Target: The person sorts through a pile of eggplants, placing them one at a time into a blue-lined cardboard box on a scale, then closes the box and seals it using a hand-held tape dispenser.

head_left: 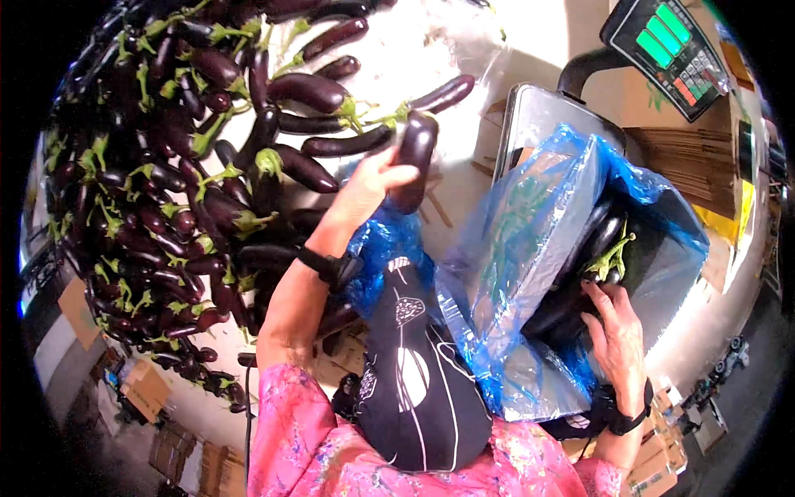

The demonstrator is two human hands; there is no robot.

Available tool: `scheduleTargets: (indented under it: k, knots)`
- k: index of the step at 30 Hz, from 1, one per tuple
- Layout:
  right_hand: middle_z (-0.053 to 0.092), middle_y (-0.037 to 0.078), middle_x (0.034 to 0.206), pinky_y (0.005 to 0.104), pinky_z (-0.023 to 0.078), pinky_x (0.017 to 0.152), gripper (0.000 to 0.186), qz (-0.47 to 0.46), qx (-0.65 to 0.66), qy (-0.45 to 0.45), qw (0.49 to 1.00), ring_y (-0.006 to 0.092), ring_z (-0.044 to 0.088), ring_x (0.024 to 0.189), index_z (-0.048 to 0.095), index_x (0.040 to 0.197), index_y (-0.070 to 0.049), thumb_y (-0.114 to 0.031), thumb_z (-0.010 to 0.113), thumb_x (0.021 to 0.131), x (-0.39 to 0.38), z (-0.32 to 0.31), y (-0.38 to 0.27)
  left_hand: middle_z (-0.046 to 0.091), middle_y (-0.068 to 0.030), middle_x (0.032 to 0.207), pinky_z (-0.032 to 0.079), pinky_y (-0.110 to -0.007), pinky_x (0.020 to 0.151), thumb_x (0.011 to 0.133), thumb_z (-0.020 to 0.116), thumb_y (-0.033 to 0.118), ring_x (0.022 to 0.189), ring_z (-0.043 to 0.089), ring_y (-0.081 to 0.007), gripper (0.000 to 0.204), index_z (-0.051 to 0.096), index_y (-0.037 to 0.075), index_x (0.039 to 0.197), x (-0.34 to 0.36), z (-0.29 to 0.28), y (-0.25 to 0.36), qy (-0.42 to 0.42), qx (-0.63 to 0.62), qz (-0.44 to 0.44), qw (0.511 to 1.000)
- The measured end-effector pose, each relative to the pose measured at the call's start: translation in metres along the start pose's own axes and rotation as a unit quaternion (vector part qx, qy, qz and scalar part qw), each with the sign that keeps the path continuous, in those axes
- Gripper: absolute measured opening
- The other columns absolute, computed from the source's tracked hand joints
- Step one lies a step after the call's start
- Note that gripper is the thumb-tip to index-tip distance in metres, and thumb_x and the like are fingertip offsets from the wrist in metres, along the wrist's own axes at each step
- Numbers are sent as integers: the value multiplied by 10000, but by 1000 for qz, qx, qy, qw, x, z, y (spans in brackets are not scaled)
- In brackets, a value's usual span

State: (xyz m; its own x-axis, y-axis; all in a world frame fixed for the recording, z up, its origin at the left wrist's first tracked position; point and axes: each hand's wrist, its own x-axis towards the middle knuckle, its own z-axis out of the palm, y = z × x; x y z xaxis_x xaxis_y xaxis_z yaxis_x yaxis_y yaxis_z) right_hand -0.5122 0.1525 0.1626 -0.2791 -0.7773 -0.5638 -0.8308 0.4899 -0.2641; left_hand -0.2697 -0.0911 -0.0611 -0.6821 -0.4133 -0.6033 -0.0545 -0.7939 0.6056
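Right hand (617,331), 4 o'clock: fingertips at packed eggplants (604,236) inside blue bag (530,219); grip cannot be told. Left hand (373,184), 12 o'clock: clamped round single eggplant (416,157), well apart from right. Advise lowering it gently, stems clear of film. Loose eggplants (182,240), 9 o'clock. Scale (551,108), 2 o'clock.

— Item one?
— Blue plastic bag (534,207), translucent, mouth open; lying inside, dark eggplants (604,232), green-stemmed.
— Item two?
— Single eggplant (419,147), glossy, dark purple, held near-upright left of the bag.
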Motion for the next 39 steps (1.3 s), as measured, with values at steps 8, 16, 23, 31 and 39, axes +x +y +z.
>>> scheduleTargets:
  k: [8,16,23,31,39]
  knots:
    - [541,174,1040,429,484,796,438,-24,-11,29,999,368,569,941,531,1247,-105,-77,606,815,-10,0,-4,557,-210,1217,447,-408,944,913,448,434,1111,551,-318,611,412,7,1348,-48,22,63,-106,-215,135,961]
    - [525,164,932,441,490,728,419,-76,-20,66,995,357,575,863,526,1232,-134,-112,597,820,-8,11,16,507,-167,1174,323,-450,1066,791,703,312,1122,479,-309,744,356,-60,1334,-84,73,116,-94,-136,192,967]
    - [530,163,1011,427,495,748,470,-79,-38,80,993,350,573,900,520,1263,-153,-128,633,808,-12,25,31,562,-227,1203,385,-450,1038,780,644,288,1121,560,-330,700,380,-76,1316,-124,197,158,-162,203,148,954]
    - [559,119,989,407,497,726,477,-88,-96,104,986,301,572,918,548,1226,-114,-153,671,767,-12,40,28,580,-127,1159,396,-319,963,748,648,327,1049,553,-186,690,456,-46,1296,-101,254,163,-220,405,153,874]
    - [535,135,1121,394,462,845,493,-74,-131,92,984,286,520,1043,549,1211,-63,-117,635,728,-12,47,20,566,-108,1247,358,-308,1005,838,574,286,1143,517,-200,568,461,40,1338,-34,291,133,-333,538,218,743]
